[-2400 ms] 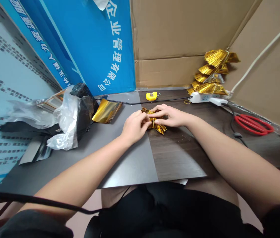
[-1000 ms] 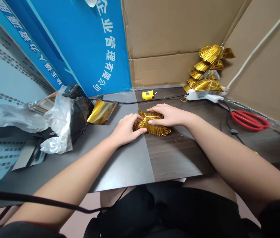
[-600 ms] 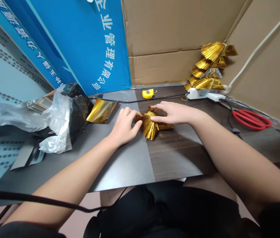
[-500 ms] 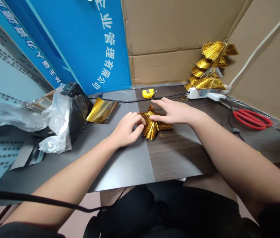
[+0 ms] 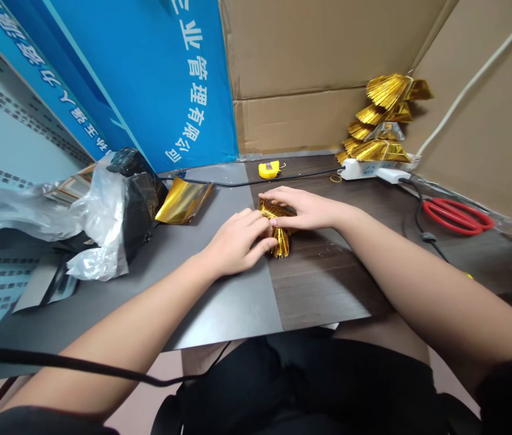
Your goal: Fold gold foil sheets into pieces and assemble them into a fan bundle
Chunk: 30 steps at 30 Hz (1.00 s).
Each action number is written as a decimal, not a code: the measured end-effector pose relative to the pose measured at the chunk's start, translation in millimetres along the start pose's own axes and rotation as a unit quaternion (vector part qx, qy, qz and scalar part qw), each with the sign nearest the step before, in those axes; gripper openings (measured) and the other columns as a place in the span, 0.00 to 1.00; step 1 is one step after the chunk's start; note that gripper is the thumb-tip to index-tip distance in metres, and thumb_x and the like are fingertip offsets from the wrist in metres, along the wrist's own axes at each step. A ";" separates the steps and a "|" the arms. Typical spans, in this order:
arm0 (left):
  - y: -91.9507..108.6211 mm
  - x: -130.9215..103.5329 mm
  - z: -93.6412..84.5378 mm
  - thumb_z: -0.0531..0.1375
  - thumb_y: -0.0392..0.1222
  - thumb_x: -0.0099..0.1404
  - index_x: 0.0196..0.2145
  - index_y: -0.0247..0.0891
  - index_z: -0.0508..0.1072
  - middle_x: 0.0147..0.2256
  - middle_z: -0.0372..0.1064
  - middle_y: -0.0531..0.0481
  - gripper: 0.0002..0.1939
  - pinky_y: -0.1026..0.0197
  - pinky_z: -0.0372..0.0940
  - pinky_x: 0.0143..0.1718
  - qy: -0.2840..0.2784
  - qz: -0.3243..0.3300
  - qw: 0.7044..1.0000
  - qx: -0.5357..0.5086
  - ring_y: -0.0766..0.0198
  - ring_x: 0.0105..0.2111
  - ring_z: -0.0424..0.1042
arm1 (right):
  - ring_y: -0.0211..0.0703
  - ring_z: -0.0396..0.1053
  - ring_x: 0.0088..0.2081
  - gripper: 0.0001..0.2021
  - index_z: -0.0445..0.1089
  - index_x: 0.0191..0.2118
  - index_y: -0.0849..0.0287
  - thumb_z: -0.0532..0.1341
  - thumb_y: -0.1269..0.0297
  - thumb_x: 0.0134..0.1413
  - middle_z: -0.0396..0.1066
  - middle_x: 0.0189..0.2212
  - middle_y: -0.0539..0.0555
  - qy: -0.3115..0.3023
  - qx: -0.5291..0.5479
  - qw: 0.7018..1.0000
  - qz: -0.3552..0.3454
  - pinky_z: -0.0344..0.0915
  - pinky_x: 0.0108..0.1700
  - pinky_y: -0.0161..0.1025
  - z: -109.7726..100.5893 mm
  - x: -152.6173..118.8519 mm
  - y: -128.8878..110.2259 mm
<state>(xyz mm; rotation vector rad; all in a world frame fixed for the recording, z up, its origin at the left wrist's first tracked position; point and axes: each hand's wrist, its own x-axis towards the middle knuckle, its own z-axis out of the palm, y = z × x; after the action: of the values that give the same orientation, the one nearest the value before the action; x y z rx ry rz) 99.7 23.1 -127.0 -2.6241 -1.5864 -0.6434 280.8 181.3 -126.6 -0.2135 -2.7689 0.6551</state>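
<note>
A pleated piece of gold foil paper [image 5: 281,244], gathered at its middle, lies on the table between my hands. My left hand [image 5: 244,238] closes on its left side, thumb low and fingers curled over the edge. From the right, my right hand [image 5: 303,208] grips it, with the thumb at the gathered middle and the fingers bent over the far side. Both hands cover much of the paper. Left of them rests a flat stack of gold foil sheets [image 5: 184,202].
A yellow tape measure [image 5: 269,170] sits behind my hands beside a black cable. Further right are a power strip [image 5: 358,170], a pile of tied gold foil fans [image 5: 376,130] and red-handled scissors [image 5: 457,216]. Crumpled plastic bags [image 5: 101,217] lie on the left.
My right hand has come down and its fingers, spread before, now bend over the foil. My left hand has moved right onto the foil's left side, covering more of it.
</note>
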 end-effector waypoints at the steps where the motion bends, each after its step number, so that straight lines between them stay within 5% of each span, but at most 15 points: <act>1: -0.1 -0.1 0.0 0.50 0.50 0.75 0.37 0.37 0.70 0.39 0.68 0.43 0.16 0.53 0.60 0.43 0.029 -0.022 0.999 0.033 0.55 0.40 0.64 | 0.57 0.63 0.63 0.34 0.63 0.65 0.64 0.58 0.45 0.63 0.65 0.62 0.67 0.011 0.010 1.000 -0.016 0.60 0.65 0.54 2.1 1.4 1.7; 5: -6.5 -1.3 4.2 0.56 0.50 0.70 0.52 0.37 0.70 0.48 0.63 0.39 0.19 0.45 0.61 0.52 0.118 -0.130 0.981 0.080 0.49 0.49 0.62 | 0.54 0.63 0.64 0.31 0.64 0.64 0.59 0.57 0.44 0.63 0.65 0.62 0.64 0.053 0.017 0.998 -0.031 0.58 0.66 0.54 2.0 3.5 4.2; 8: -14.7 -1.9 9.8 0.58 0.52 0.67 0.62 0.36 0.62 0.53 0.58 0.37 0.30 0.41 0.61 0.59 0.077 -0.176 0.981 0.006 0.47 0.55 0.61 | 0.59 0.62 0.64 0.35 0.64 0.64 0.62 0.55 0.39 0.62 0.64 0.63 0.66 0.019 -0.036 0.998 0.046 0.60 0.64 0.55 -14.6 -3.0 -2.7; 10: -17.3 -1.6 11.8 0.58 0.52 0.67 0.64 0.36 0.59 0.54 0.56 0.37 0.32 0.41 0.60 0.62 0.042 -0.197 0.979 -0.034 0.47 0.56 0.62 | 0.59 0.72 0.50 0.35 0.70 0.55 0.63 0.54 0.35 0.59 0.73 0.50 0.67 0.011 -0.084 0.984 0.157 0.68 0.52 0.53 -30.4 -9.6 -11.3; 12: -16.5 -1.1 11.9 0.58 0.53 0.68 0.65 0.37 0.59 0.53 0.54 0.38 0.32 0.41 0.62 0.61 0.018 -0.211 0.976 -0.050 0.48 0.55 0.64 | 0.55 0.74 0.36 0.35 0.72 0.44 0.61 0.57 0.29 0.53 0.76 0.36 0.61 -0.037 -0.112 0.956 0.268 0.68 0.38 0.48 -43.5 -14.9 -20.8; 14: -13.6 -0.6 11.1 0.58 0.55 0.68 0.65 0.39 0.58 0.52 0.55 0.39 0.33 0.39 0.64 0.59 -0.002 -0.211 0.976 -0.048 0.48 0.53 0.66 | 0.50 0.73 0.28 0.36 0.70 0.32 0.59 0.56 0.24 0.49 0.74 0.26 0.57 -0.172 -0.092 0.923 0.331 0.64 0.32 0.45 -48.8 -16.8 -28.6; 16: -10.9 -0.3 10.8 0.57 0.55 0.68 0.65 0.40 0.57 0.51 0.56 0.39 0.32 0.38 0.64 0.58 -0.016 -0.200 0.978 -0.047 0.47 0.53 0.66 | 0.47 0.73 0.26 0.33 0.69 0.30 0.58 0.58 0.26 0.49 0.75 0.25 0.55 -0.224 -0.037 0.913 0.338 0.64 0.31 0.42 -45.2 -14.6 -33.2; 23: -10.3 0.4 15.0 0.54 0.55 0.70 0.66 0.37 0.55 0.52 0.60 0.37 0.32 0.37 0.62 0.58 -0.009 -0.245 0.969 -0.019 0.44 0.56 0.65 | 0.47 0.72 0.30 0.27 0.65 0.31 0.57 0.62 0.34 0.50 0.76 0.31 0.56 -0.141 -0.135 0.940 0.280 0.59 0.29 0.40 -16.4 -0.1 -30.4; 30: -6.9 0.5 13.9 0.50 0.58 0.72 0.70 0.37 0.51 0.52 0.60 0.36 0.36 0.38 0.61 0.56 -0.016 -0.265 0.964 0.034 0.41 0.56 0.62 | 0.45 0.69 0.29 0.26 0.65 0.30 0.57 0.58 0.34 0.56 0.75 0.30 0.55 -0.145 -0.112 0.945 0.270 0.59 0.31 0.40 -20.5 -1.0 -26.5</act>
<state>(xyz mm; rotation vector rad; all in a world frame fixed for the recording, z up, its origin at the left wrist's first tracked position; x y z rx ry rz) 98.7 29.9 -141.0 -2.1651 -2.2958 -0.5398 286.1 166.2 -97.1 -1.0314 -3.0794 0.5167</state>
